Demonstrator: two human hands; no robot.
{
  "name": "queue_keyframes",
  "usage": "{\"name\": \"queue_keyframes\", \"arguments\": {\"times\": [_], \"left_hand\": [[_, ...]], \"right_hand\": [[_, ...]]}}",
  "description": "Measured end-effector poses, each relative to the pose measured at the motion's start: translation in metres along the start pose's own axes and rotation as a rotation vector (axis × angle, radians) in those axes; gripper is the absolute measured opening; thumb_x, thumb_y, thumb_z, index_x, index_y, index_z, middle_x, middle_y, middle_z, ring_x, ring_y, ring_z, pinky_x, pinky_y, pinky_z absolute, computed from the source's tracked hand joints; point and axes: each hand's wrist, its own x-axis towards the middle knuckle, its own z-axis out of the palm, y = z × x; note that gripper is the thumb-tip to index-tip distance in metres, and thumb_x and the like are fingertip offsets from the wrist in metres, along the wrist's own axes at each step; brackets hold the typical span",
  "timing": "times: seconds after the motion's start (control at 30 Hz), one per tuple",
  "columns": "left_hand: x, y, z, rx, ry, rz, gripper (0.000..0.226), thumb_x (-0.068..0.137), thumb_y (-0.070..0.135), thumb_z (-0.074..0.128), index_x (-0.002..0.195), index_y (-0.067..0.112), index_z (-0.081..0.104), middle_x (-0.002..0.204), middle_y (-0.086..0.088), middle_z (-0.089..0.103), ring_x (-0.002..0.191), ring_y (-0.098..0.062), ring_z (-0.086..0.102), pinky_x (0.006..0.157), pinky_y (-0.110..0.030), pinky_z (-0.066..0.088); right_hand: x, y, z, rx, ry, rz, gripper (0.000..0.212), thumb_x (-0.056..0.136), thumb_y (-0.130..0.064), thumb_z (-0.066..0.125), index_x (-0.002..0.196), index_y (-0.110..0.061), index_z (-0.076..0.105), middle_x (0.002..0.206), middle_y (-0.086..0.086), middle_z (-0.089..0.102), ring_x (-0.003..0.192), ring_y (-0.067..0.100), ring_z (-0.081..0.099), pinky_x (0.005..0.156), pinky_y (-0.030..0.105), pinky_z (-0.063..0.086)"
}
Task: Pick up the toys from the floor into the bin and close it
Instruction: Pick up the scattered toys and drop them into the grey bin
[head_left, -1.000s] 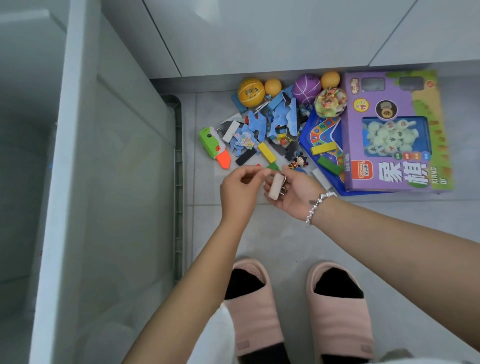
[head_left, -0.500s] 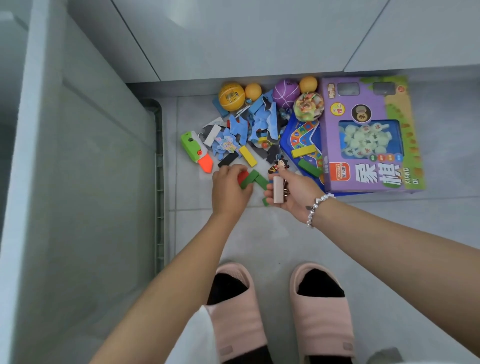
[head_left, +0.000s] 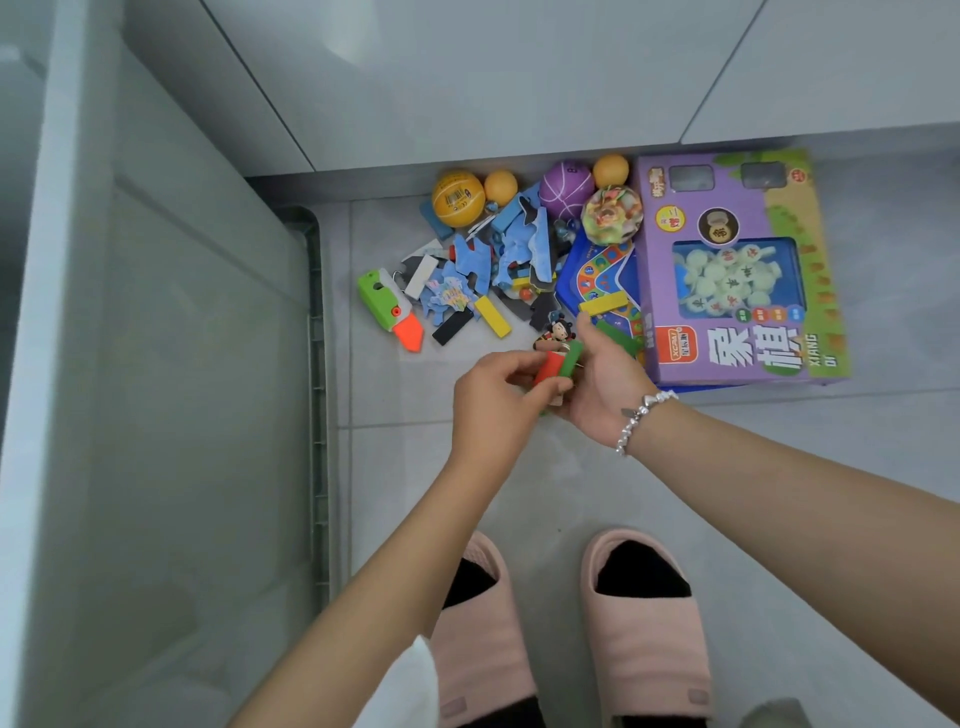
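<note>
Holding red (head_left: 546, 368) and green (head_left: 570, 358) blocks pinched between left hand (head_left: 493, 400) and cupped right hand (head_left: 597, 384), just beside the toy pile (head_left: 488, 275); bin (head_left: 171, 364) lies left of the hands, left hand nearer.

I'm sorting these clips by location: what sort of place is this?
Probably a room in a home. Toys lie scattered on a grey tiled floor: a purple board-game box, small balls such as the yellow ball, and the person wears pink house slippers.
</note>
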Motion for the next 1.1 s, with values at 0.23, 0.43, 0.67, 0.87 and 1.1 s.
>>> {"name": "queue_keyframes", "arguments": {"times": [0.23, 0.43, 0.67, 0.87, 1.1], "left_hand": [[0.007, 0.008, 0.004, -0.157, 0.064, -0.077, 0.010, 0.085, 0.021, 0.067, 0.078, 0.025, 0.071, 0.072, 0.013, 0.068, 0.066, 0.003, 0.058, 0.068, -0.014, 0.047], [0.030, -0.017, 0.022, 0.141, 0.022, 0.023, 0.036, 0.089, 0.027, 0.062, 0.123, 0.020, 0.057, 0.124, -0.002, 0.050, 0.115, -0.016, 0.046, 0.097, -0.025, 0.040], [0.041, -0.033, 0.056, 0.571, -0.102, 0.336, 0.056, 0.084, 0.038, 0.064, 0.135, 0.021, 0.047, 0.136, -0.012, 0.040, 0.124, -0.030, 0.036, 0.101, -0.043, 0.034], [0.058, -0.037, 0.052, 0.562, -0.088, 0.399, 0.045, 0.081, 0.023, 0.070, 0.124, 0.017, 0.057, 0.117, -0.008, 0.053, 0.110, -0.027, 0.043, 0.090, -0.028, 0.037], [0.058, -0.017, 0.053, 0.293, 0.038, 0.202, 0.034, 0.085, 0.016, 0.063, 0.118, 0.019, 0.058, 0.116, -0.005, 0.053, 0.105, -0.014, 0.047, 0.081, -0.015, 0.031]], "right_hand": [[-0.005, -0.008, -0.009, -0.066, 0.132, -0.034, 0.040, 0.092, -0.048, 0.045, 0.087, -0.012, 0.060, 0.076, 0.005, 0.060, 0.069, 0.016, 0.057, 0.062, 0.028, 0.048], [-0.011, -0.014, -0.026, -0.193, 0.233, -0.089, 0.039, 0.092, -0.046, 0.048, 0.093, -0.010, 0.062, 0.072, 0.004, 0.057, 0.061, 0.014, 0.054, 0.060, 0.026, 0.048], [-0.023, -0.019, -0.049, -0.212, 0.304, -0.138, 0.042, 0.091, -0.050, 0.047, 0.085, -0.011, 0.062, 0.069, 0.004, 0.058, 0.058, 0.014, 0.053, 0.056, 0.025, 0.047], [-0.028, -0.021, -0.051, -0.194, 0.282, -0.132, 0.042, 0.091, -0.048, 0.048, 0.088, -0.009, 0.062, 0.070, 0.005, 0.057, 0.056, 0.014, 0.053, 0.052, 0.024, 0.047], [-0.028, -0.020, -0.049, -0.196, 0.270, -0.121, 0.043, 0.091, -0.049, 0.047, 0.093, -0.009, 0.061, 0.069, 0.005, 0.059, 0.057, 0.014, 0.055, 0.053, 0.024, 0.048]]}}
